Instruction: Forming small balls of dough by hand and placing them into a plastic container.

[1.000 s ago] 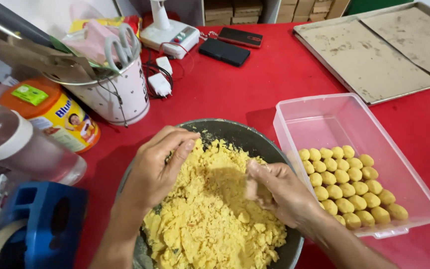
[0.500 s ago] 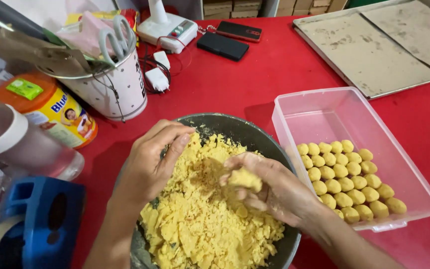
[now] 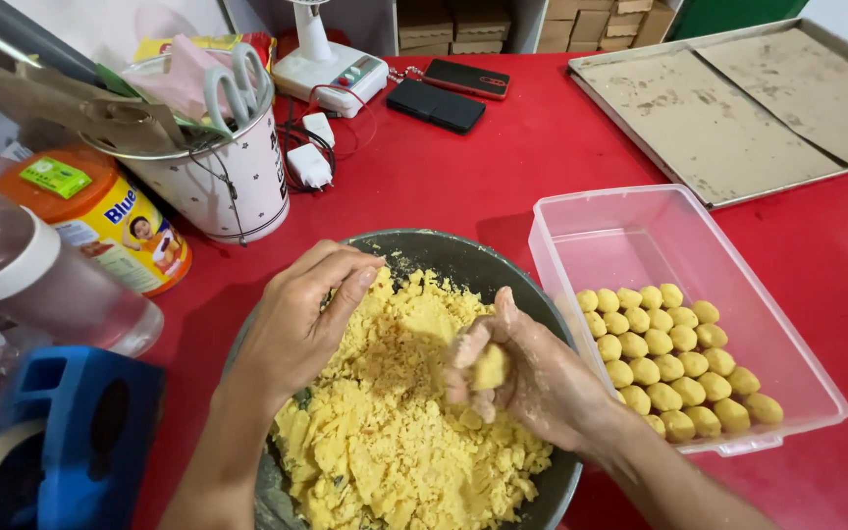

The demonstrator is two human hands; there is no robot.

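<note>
Nearest the camera, a dark round bowl (image 3: 542, 294) sits on the red table (image 3: 503, 186), filled with crumbly yellow dough (image 3: 395, 442).

The left hand (image 3: 296, 329) rests palm-down on the left side of the dough pile, fingers curled loosely onto the crumbs. It clenches nothing; it lies slack on the surface.

The right hand (image 3: 532, 378) is over the right half of the bowl, fingers closed around a small dough lump (image 3: 489, 368) pressed between thumb and fingertips. The lump is above the loose dough, inside the bowl's rim.

At the lower left corner stands a blue tape dispenser (image 3: 71, 432). Above it lies a clear bottle (image 3: 41, 285) with a white band, and beside that an orange-lidded can (image 3: 100, 221).

Just right of the bowl, touching or nearly touching it, is a clear plastic container (image 3: 640, 236). Its near end holds rows of yellow dough balls (image 3: 669, 358); its far end is bare.

Farther back on the left, a white cup (image 3: 238, 186) holds scissors (image 3: 233, 83) and paper. Behind it lie a white charger (image 3: 311, 162) with cable, a small white fan base (image 3: 331, 64), and two dark phones (image 3: 449, 93).

At the far right lies a metal baking tray (image 3: 640, 162) lined with brown paper sheets (image 3: 728, 108).
</note>
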